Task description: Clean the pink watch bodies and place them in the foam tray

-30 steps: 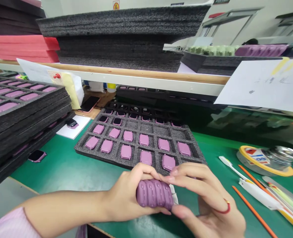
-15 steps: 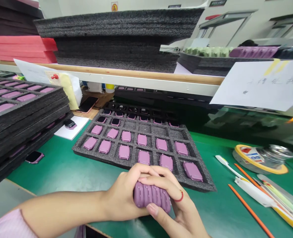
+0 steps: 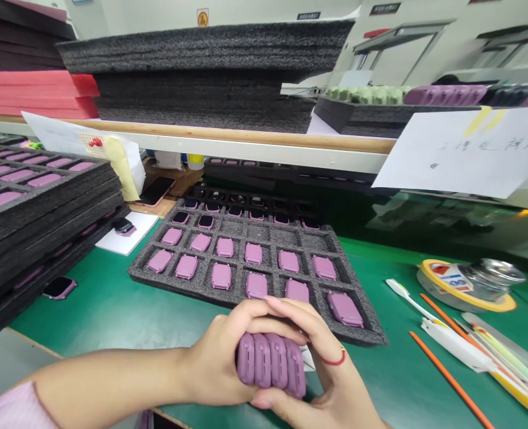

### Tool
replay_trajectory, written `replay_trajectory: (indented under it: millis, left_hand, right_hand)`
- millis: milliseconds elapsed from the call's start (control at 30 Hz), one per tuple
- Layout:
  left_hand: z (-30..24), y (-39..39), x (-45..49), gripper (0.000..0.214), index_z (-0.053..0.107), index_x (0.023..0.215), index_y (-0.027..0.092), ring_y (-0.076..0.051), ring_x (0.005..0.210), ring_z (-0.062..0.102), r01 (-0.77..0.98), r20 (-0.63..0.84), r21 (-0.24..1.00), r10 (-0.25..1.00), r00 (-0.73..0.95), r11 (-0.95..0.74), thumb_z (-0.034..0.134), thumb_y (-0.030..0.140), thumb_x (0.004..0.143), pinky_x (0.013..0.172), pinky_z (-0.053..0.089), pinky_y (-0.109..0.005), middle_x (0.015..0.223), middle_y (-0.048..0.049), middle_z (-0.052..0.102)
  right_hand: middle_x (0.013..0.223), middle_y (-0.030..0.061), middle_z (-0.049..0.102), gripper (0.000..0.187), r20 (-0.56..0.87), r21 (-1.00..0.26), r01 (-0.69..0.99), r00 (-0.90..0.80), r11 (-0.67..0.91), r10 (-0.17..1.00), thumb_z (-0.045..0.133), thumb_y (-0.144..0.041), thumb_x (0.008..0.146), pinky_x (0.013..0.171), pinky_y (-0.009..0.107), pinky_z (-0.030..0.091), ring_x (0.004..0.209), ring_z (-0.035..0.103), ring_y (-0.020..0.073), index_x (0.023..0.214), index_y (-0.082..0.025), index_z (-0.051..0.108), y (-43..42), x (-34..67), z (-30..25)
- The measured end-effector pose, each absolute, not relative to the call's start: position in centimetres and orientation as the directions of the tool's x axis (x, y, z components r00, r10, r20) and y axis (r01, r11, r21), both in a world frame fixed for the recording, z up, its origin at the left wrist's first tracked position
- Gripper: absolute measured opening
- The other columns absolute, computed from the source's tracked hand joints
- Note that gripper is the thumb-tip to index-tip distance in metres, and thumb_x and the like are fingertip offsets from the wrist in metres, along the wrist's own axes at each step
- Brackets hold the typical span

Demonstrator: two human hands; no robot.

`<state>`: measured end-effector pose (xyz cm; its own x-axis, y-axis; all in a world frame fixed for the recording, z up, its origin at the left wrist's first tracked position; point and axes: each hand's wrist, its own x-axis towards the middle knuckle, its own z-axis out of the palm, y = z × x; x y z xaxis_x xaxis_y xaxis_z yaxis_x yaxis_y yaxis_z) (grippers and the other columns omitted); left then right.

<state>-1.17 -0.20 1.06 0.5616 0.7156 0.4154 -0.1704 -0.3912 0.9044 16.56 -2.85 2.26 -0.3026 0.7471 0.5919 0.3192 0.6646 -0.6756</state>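
Observation:
A row of several purple watch cases [image 3: 270,364] stands side by side between my hands, in front of the foam tray. My left hand [image 3: 221,354] is closed around the row from the left, its fingers curled over the back. From the right, my right hand [image 3: 320,363] has its fingers over the top and its thumb at the lower front edge of the same cases. Behind them lies a black foam tray [image 3: 248,228] with purple cases face down in the near rows, such as a purple watch case [image 3: 345,308] at the right corner. Dark-screened ones sit farther back.
Foam trays with purple cases [image 3: 44,208] are stacked at the left. Near them lie a loose watch [image 3: 60,287] and a phone [image 3: 155,192]. To the right are a tape roll [image 3: 434,292], a toothbrush [image 3: 409,298] and orange sticks [image 3: 447,375]. A shelf [image 3: 246,140] crosses above.
My right fingers have lifted off the front of the cases and the thumb has slid slightly left and down, so more of the row shows. The view has shifted slightly.

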Motion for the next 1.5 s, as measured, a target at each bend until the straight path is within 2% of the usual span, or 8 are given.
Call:
replay_trajectory:
  millis: [200,300,700,967,1100,1200,1300,1500]
  left_hand:
    - [0.7,0.1,-1.3,0.085,0.042,0.144,0.025,-0.032,0.130,0.059,-0.196,0.469,0.876,0.681,0.563,-0.441,0.086,0.045,0.073,0.111,0.047,-0.045,0.140,-0.0133,0.062]
    - [0.3,0.0,-1.3,0.089,0.039,0.148,0.031,-0.030,0.127,0.062,-0.194,0.469,0.876,0.686,0.557,-0.441,0.087,0.040,0.073,0.109,0.050,-0.043,0.150,-0.0106,0.053]
    - [0.2,0.1,-1.5,0.096,0.038,0.148,0.029,-0.031,0.122,0.065,-0.143,0.397,0.908,0.695,0.599,-0.395,0.090,0.038,0.067,0.107,0.052,-0.041,0.143,-0.0116,0.059]
    - [0.0,0.0,-1.4,0.083,0.035,0.148,0.025,-0.029,0.122,0.066,-0.093,0.413,0.883,0.670,0.617,-0.460,0.080,0.029,0.078,0.106,0.053,-0.039,0.142,-0.0142,0.060]
    - [0.4,0.0,-1.2,0.090,0.030,0.151,0.026,-0.026,0.112,0.071,-0.034,0.400,0.875,0.682,0.612,-0.483,0.081,0.024,0.077,0.099,0.056,-0.034,0.130,-0.0110,0.069]
    - [1.1,0.0,-1.1,0.089,0.034,0.149,0.027,-0.023,0.110,0.072,0.026,0.335,0.905,0.749,0.572,-0.425,0.083,0.023,0.076,0.101,0.053,-0.033,0.120,-0.0065,0.075]
    - [1.6,0.1,-1.0,0.081,0.042,0.144,0.024,-0.023,0.113,0.071,0.014,0.319,0.928,0.813,0.487,-0.373,0.084,0.022,0.075,0.103,0.052,-0.034,0.120,-0.0069,0.075]
    - [1.2,0.2,-1.1,0.067,0.056,0.133,0.023,-0.024,0.115,0.070,0.010,0.427,0.868,0.757,0.495,-0.497,0.086,0.026,0.074,0.101,0.054,-0.031,0.129,-0.0094,0.071]
  right_hand:
    - [0.125,0.0105,0.056,0.058,0.627,-0.609,0.367,-0.321,0.703,0.710,0.078,-0.040,0.084,0.098,0.041,0.056,0.117,0.059,0.0279,0.134,-0.028,0.053,-2.8,16.7,2.0]
    - [0.127,0.0099,0.052,0.051,0.627,-0.587,0.397,-0.328,0.705,0.707,0.081,-0.035,0.081,0.098,0.038,0.056,0.117,0.059,0.0267,0.126,-0.027,0.059,-2.9,16.7,2.0]
    - [0.115,0.0084,0.061,0.042,0.628,-0.601,0.394,-0.304,0.695,0.716,0.080,-0.032,0.080,0.086,0.035,0.061,0.105,0.066,0.0249,0.118,-0.027,0.062,-3.0,16.2,2.2]
    - [0.121,0.0087,0.055,0.047,0.639,-0.595,0.393,-0.299,0.701,0.709,0.075,-0.017,0.080,0.091,0.038,0.059,0.109,0.064,0.0251,0.123,-0.028,0.058,-3.3,15.8,1.9]
    - [0.119,0.0096,0.055,0.041,0.639,-0.672,0.316,-0.211,0.670,0.740,0.076,-0.031,0.083,0.090,0.040,0.059,0.110,0.063,0.0280,0.122,-0.029,0.062,-3.8,16.8,2.7]
    - [0.112,0.0116,0.061,0.033,0.619,-0.711,0.320,-0.140,0.627,0.773,0.072,-0.037,0.087,0.084,0.041,0.061,0.107,0.065,0.0310,0.118,-0.028,0.065,-3.2,19.1,4.0]
    - [0.102,0.0083,0.067,0.029,0.626,-0.665,0.416,-0.142,0.620,0.767,0.073,-0.026,0.085,0.078,0.033,0.062,0.096,0.070,0.0261,0.114,-0.028,0.065,-1.8,21.3,4.9]
    - [0.095,0.0047,0.073,0.034,0.641,-0.478,0.445,-0.412,0.757,0.647,0.075,-0.019,0.083,0.071,0.021,0.063,0.081,0.075,0.0175,0.114,-0.022,0.063,-1.0,20.7,4.3]
